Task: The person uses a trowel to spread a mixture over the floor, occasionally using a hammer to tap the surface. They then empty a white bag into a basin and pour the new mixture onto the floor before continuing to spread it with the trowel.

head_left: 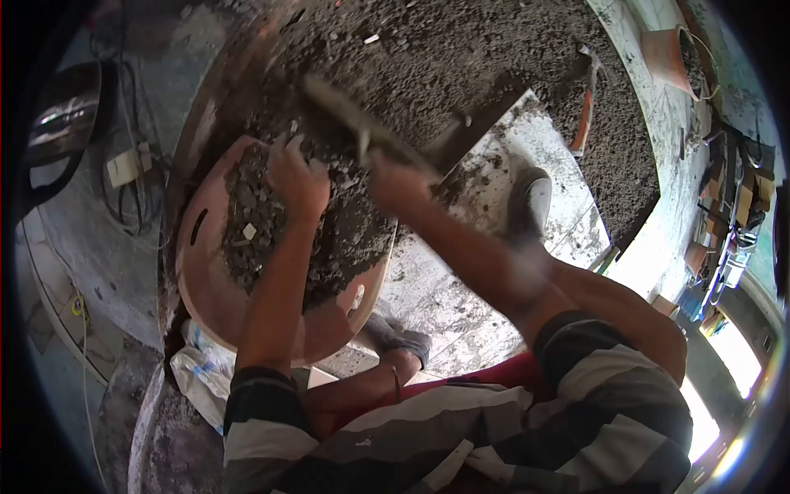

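Note:
My right hand point(398, 186) is closed around the handle of a long, mortar-covered trowel point(337, 105). Its flat blade is seen nearly edge-on, over the border between the tub and the spread mortar. My left hand point(300, 183) hovers over the tub with its fingers bent and apart; nothing clear shows in them. Below it, the pinkish plastic tub point(206, 276) contains dark grey mortar point(350, 243) and broken stone bits, with one pale chip point(249, 231) on top. Loose grey mortar point(461, 49) covers the floor ahead.
A hammer point(587, 107) with an orange handle lies on the mortar at right. My shoe point(529, 202) rests on a mortar-spattered white tile point(568, 185). An orange bucket point(665, 62) stands far right. Cables and a white box point(127, 166) are at left, near a shiny dark pot point(64, 115).

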